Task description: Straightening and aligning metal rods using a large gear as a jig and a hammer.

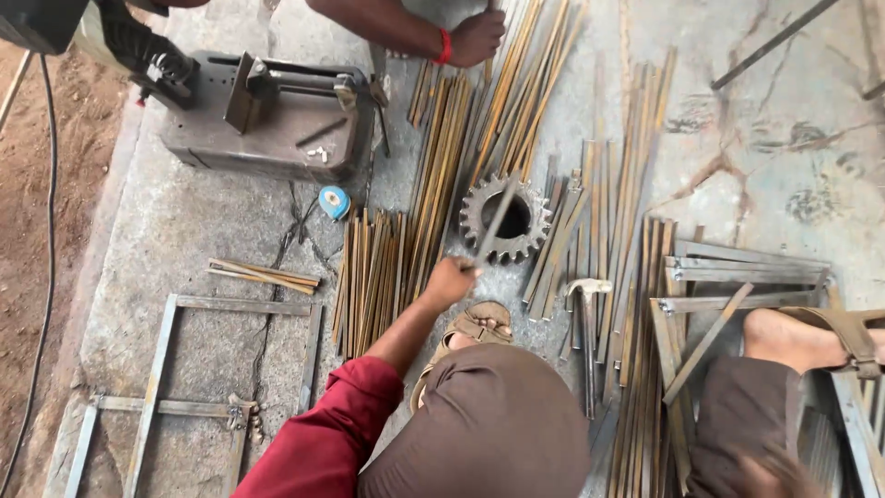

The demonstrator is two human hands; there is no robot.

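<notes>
Below, left hand [449, 279] gripping thin steel strip [496, 221], rusty toothed gear [505, 221]

A cracked stone floor [784, 111] carries rusty flat metal strips [442, 175], a toothed gear [504, 219], welded frames [194, 369], a hammer [587, 323] and a cutting machine [267, 115].

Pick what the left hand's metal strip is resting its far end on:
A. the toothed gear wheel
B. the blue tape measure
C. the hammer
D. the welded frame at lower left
A. The left hand holds a thin metal strip in a closed grip, and the strip's far end lies across the toothed gear wheel, well apart from the blue tape measure and the hammer.
</notes>
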